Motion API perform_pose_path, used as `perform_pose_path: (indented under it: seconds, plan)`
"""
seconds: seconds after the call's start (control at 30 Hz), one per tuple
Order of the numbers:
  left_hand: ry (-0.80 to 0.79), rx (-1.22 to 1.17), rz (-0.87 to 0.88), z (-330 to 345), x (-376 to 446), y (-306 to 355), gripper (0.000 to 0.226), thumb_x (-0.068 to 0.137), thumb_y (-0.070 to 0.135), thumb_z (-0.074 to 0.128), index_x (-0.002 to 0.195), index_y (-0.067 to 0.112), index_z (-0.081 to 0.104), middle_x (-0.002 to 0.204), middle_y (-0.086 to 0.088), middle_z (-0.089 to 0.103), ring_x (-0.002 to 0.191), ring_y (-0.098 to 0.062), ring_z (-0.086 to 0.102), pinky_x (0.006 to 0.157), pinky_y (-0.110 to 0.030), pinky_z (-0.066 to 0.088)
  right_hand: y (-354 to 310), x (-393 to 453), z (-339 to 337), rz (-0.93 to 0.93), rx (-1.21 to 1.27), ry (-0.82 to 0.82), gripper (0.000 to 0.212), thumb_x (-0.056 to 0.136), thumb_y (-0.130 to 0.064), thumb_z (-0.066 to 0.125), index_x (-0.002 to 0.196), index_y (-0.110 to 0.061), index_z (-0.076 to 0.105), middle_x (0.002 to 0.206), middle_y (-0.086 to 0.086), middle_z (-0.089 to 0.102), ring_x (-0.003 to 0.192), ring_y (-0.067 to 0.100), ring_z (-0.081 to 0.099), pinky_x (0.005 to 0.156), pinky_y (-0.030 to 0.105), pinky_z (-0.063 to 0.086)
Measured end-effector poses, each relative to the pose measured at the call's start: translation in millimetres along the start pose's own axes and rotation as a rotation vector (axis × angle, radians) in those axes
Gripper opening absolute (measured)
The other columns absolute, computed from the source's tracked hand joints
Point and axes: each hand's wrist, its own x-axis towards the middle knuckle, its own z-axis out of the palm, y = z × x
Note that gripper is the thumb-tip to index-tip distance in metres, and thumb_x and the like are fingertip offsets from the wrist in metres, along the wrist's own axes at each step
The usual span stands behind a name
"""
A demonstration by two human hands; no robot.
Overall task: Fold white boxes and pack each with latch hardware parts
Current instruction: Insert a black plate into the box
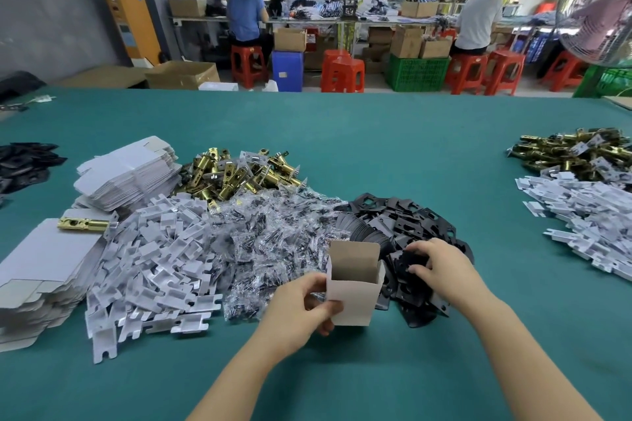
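A small white box (354, 297) stands upright with its top flap open, near the table's front middle. My left hand (301, 308) grips its left side, thumb across the front. Just right of the box, my right hand (441, 265) pinches a black plate (408, 260) on top of the heap of black plates (410, 219). Left of that heap lie bagged screws (273, 236), white card inserts (160, 256) and brass latch bolts (239, 171).
Stacks of flat white box blanks (126, 174) sit at the left, one with a brass latch (83, 224) on it. A second heap of inserts (588, 215) and latches (581, 150) lies at the right. Green table (376, 133); people work at benches behind.
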Motion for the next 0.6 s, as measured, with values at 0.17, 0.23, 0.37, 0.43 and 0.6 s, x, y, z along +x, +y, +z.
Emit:
perform_pose_path:
  seconds: [0.17,0.23,0.37,0.43,0.6]
  plan:
    - [0.008,0.000,-0.009,1,0,1,0.026,0.091,0.010,0.073,0.110,0.027,0.069,0.087,0.007,0.078,0.062,-0.024,0.073,0.060,-0.029,0.056,-3,1,-8,0.007,0.078,0.054,0.022,0.090,-0.033,0.075,0.112,-0.034,0.073,0.093,-0.015,0.058,0.079,0.010,0.055,0.072,0.029,0.042]
    - [0.010,-0.003,-0.015,1,0,1,0.025,0.091,0.010,0.073,0.110,0.027,0.069,0.090,0.007,0.078,0.063,-0.025,0.073,0.059,-0.028,0.055,-5,2,-10,0.016,0.073,0.054,0.014,0.092,-0.033,0.073,0.106,-0.034,0.075,0.099,-0.011,0.064,0.086,0.013,0.060,0.076,0.032,0.049]
    - [0.011,0.007,-0.022,1,1,1,0.023,0.092,0.011,0.073,0.110,0.025,0.069,0.083,0.009,0.077,0.061,-0.022,0.072,0.055,-0.022,0.052,-9,6,-11,0.038,0.084,0.026,0.014,0.094,-0.031,0.072,0.107,-0.031,0.078,0.106,-0.009,0.067,0.099,0.015,0.063,0.086,0.033,0.052]
    - [0.010,0.010,-0.020,0,2,1,0.023,0.092,0.011,0.072,0.110,0.025,0.069,0.082,0.008,0.077,0.060,-0.022,0.072,0.054,-0.021,0.051,-9,8,-13,0.053,0.152,0.018,0.008,0.093,-0.029,0.074,0.100,-0.031,0.078,0.102,-0.009,0.068,0.094,0.013,0.062,0.084,0.032,0.051]
    - [0.014,0.004,-0.007,1,3,0,0.024,0.091,0.010,0.072,0.110,0.024,0.069,0.089,0.003,0.078,0.061,-0.023,0.072,0.052,-0.020,0.049,-8,12,-35,0.024,0.325,-0.090,0.013,0.093,-0.026,0.074,0.083,-0.035,0.074,0.088,-0.014,0.074,0.078,0.011,0.066,0.064,0.021,0.046]
